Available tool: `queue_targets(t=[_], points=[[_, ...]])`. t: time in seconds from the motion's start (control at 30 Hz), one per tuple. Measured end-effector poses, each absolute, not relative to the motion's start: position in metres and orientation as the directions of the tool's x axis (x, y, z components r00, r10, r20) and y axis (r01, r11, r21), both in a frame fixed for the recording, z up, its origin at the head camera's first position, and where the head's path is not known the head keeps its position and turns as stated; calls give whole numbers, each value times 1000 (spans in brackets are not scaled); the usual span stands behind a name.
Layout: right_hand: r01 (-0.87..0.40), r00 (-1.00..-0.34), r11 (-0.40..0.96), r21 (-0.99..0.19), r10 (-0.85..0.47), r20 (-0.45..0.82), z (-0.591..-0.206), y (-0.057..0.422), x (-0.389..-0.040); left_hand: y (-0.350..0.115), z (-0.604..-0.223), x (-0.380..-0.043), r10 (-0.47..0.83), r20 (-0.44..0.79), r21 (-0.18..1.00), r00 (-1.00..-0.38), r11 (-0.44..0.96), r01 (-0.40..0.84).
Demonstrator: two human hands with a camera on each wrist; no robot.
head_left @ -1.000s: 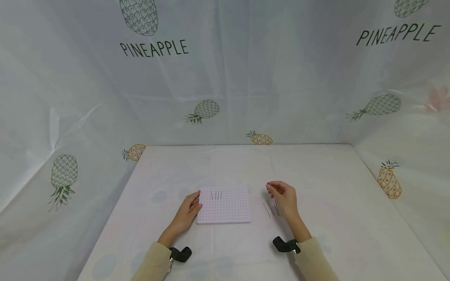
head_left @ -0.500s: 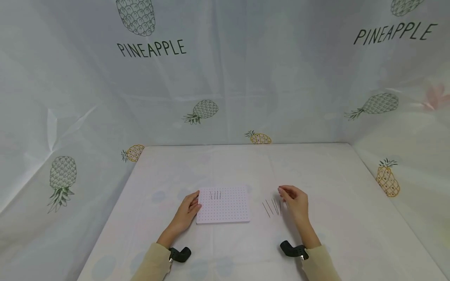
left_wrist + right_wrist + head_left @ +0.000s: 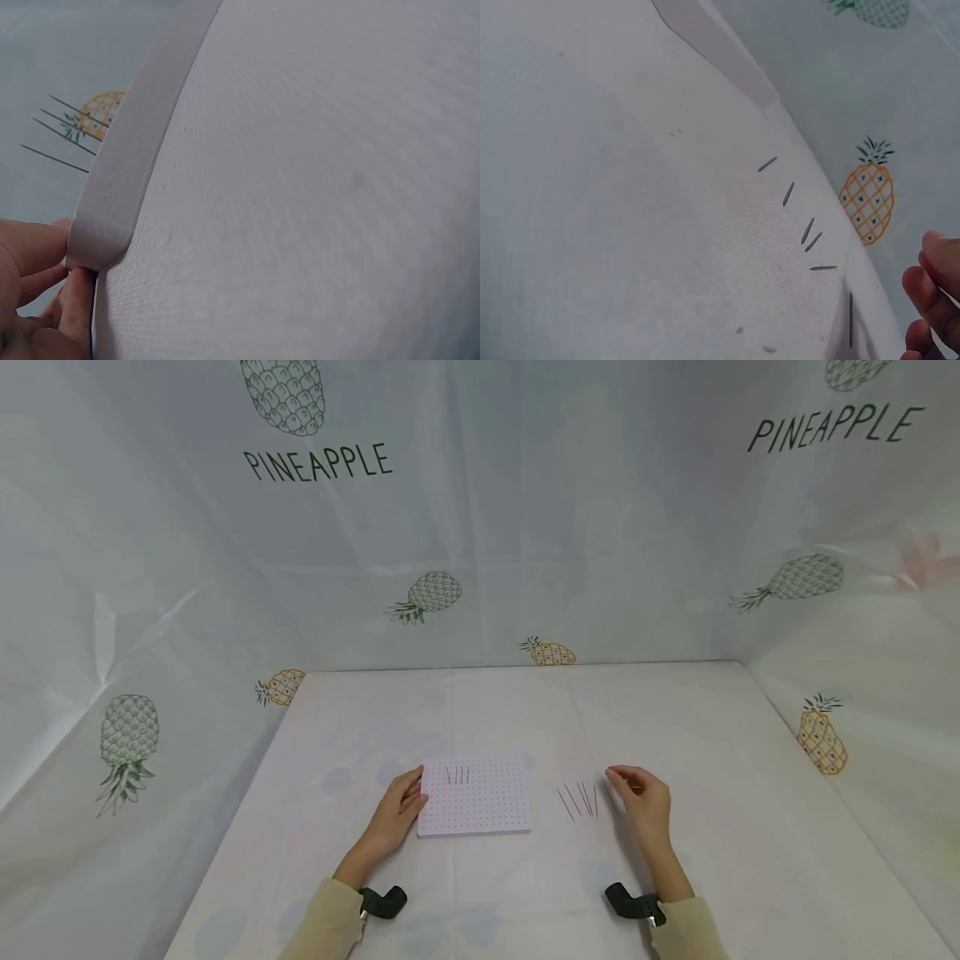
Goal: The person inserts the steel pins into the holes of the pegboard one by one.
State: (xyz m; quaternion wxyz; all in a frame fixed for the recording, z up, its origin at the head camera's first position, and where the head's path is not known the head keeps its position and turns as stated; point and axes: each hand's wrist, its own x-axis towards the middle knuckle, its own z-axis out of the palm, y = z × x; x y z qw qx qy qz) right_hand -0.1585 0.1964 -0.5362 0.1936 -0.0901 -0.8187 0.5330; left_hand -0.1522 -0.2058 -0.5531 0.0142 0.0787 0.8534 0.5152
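Observation:
A pale lilac pegboard with rows of small holes lies on the table. Several thin dark pins stand in its upper left part; the left wrist view shows these pins rising beyond the board's edge. My left hand grips the board's left edge, thumb and fingers at its corner. To the right of the board, several loose dark pins lie spread out. My right hand is just right of them, its fingers bent. Nothing shows between its fingertips. Another pin lies nearby in shadow.
A white cloth covers the table. Behind it and at both sides hangs a pale sheet printed with pineapples. A black camera mount sits on each wrist, one by the left sleeve.
My right hand has moved right, away from above the loose pins, and slightly nearer to me. The left hand keeps its grip on the pegboard.

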Motion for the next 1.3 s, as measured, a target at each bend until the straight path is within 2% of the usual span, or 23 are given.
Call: queue_targets(t=[0.43, 1.03, 1.17, 1.3], points=[[31, -887, 495, -868, 414, 204, -549, 196, -146, -205, -551, -151, 155, 73, 876, -985, 463, 138], [-37, -870, 643, -765, 356, 342, -565, 197, -144, -204, -550, -151, 140, 50, 882, -989, 458, 109], [-53, -867, 662, -748, 341, 363, -566, 197, -145, -203, -549, -150, 145, 79, 885, -986, 446, 136], [-57, -864, 677, -734, 335, 376, -566, 196, -144, -196, -533, -143, 139, 96, 891, -986, 430, 147]])
